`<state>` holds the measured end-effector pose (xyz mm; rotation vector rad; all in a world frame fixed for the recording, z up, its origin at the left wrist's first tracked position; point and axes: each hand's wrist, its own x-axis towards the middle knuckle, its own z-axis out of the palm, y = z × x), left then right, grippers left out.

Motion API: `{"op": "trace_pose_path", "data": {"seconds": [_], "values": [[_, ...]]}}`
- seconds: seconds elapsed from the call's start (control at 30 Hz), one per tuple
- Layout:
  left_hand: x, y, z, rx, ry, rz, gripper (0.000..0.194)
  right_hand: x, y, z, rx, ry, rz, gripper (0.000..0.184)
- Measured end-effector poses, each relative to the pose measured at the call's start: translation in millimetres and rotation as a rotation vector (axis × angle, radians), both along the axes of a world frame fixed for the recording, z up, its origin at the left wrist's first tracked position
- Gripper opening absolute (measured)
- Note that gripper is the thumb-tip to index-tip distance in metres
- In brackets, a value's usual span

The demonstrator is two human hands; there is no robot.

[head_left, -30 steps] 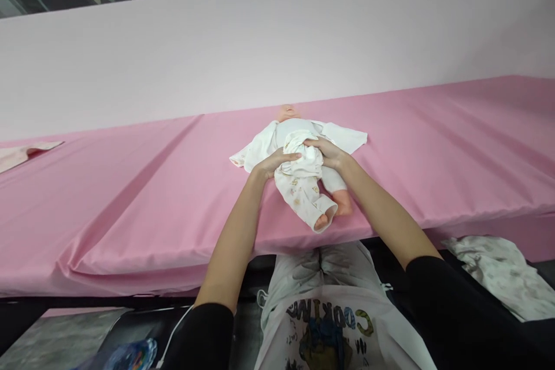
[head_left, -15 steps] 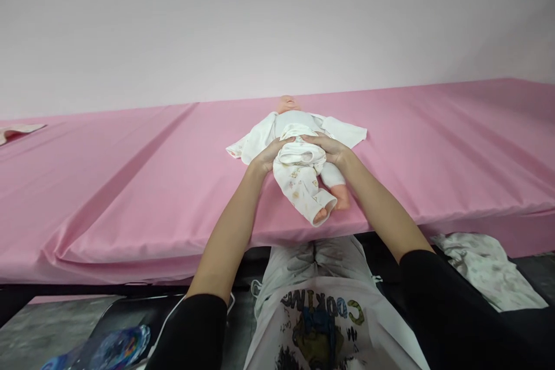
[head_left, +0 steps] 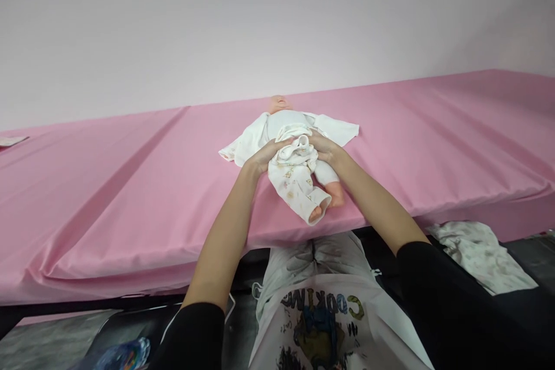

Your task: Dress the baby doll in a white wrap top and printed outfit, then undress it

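A baby doll point(head_left: 280, 105) lies on its back on the pink-covered table, head away from me, in a white top point(head_left: 251, 141) spread out at both sides. White patterned baby pants point(head_left: 295, 182) cover one of its legs, with a foot showing at the cuff. The doll's other leg point(head_left: 332, 185) is outside the pants, its lower end bare. My left hand point(head_left: 271, 153) is closed on the left side of the bunched pants at the doll's waist. Across from it, my right hand point(head_left: 323, 145) grips the bunched cloth on the right. Some fingertips are hidden in the folds.
The pink cover point(head_left: 130, 196) has long creases and hangs over the table's front edge. A white wall point(head_left: 260, 29) rises behind. A patterned cloth point(head_left: 483, 257) lies low at the right. At the far left is a piece of cloth point(head_left: 13, 141).
Both hands have gathered the pants' waist tighter, and a rolled opening of cloth now stands up between them. The view has shifted slightly; the doll lies as before.
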<state>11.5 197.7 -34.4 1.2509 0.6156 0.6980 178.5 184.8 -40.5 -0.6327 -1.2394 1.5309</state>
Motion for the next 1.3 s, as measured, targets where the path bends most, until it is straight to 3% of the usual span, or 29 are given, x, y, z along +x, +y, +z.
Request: {"op": "trace_pose_path", "data": {"seconds": [0.13,0.27,0.57,0.87,1.1,1.3], "values": [[2,8,-9.4,-0.051,-0.098,0.026,0.029,3,-4,1.3,-0.049,-0.057,0.048,0.032],[1,6,-8.0,-0.078,-0.073,-0.002,0.029,6,-9,5.3,-0.055,-0.086,0.162,0.045],[-8,3,0.1,0.065,0.031,-0.088,0.055,-3,-6,8.2,-0.013,0.022,-0.067,0.027],[-8,7,-9.7,0.009,-0.084,-0.042,0.040,-5,-7,9.6,-0.027,0.055,0.010,0.038],[-7,9,-10.8,-0.032,-0.076,-0.073,0.033,-1,-12,12.2,-0.040,-0.005,0.088,0.024],[-7,7,-9.4,-0.072,-0.073,-0.057,0.022,-4,-13,8.8,-0.004,-0.082,0.052,0.034]]}}
